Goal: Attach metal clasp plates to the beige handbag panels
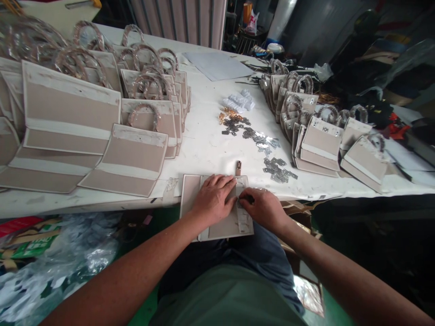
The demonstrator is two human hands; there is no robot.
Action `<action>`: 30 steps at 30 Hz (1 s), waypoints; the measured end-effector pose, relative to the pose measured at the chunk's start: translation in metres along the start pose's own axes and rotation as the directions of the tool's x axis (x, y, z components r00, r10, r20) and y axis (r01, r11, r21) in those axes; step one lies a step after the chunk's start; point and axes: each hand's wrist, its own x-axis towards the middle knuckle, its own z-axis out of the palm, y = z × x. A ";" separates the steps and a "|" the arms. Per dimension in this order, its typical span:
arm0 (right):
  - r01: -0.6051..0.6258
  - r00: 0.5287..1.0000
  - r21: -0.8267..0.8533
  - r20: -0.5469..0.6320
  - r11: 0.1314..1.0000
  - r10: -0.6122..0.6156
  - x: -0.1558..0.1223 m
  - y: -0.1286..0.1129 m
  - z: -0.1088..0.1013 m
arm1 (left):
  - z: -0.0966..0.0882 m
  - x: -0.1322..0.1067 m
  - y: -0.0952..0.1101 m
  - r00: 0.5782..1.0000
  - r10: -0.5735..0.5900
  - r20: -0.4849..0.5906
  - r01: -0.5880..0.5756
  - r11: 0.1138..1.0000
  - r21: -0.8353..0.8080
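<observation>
A flat beige bag panel with white edging hangs over the near edge of the white table, resting partly on my lap. My left hand lies on the panel's upper part with its fingers curled down, pressing it. My right hand sits beside it at the panel's right edge, fingers pinched on a small piece I cannot make out. A small brown clasp piece stands on the table just beyond my hands.
Piles of small metal plates and gold fittings lie mid-table. Stacks of beige bag panels with wrapped handles stand at left and right. White packets and a grey sheet lie further back. Plastic wrap lies on the floor at left.
</observation>
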 end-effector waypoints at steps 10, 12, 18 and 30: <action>0.031 0.991 0.263 -0.137 0.964 0.006 -0.009 0.021 0.023 | -0.002 0.000 0.000 0.999 -0.002 0.042 0.002 1.000 0.009; 0.082 0.989 0.321 -0.147 0.943 -0.036 -0.010 0.024 0.024 | -0.002 0.001 0.000 0.999 -0.001 0.050 0.000 1.000 0.016; -0.014 0.997 0.458 -0.062 0.889 0.048 -0.007 0.028 0.020 | -0.001 0.002 0.000 0.998 -0.018 0.065 0.017 1.000 0.016; -0.091 0.996 0.364 0.033 0.927 0.085 0.009 0.013 0.005 | -0.005 0.003 -0.006 1.000 -0.004 0.023 0.004 1.000 0.002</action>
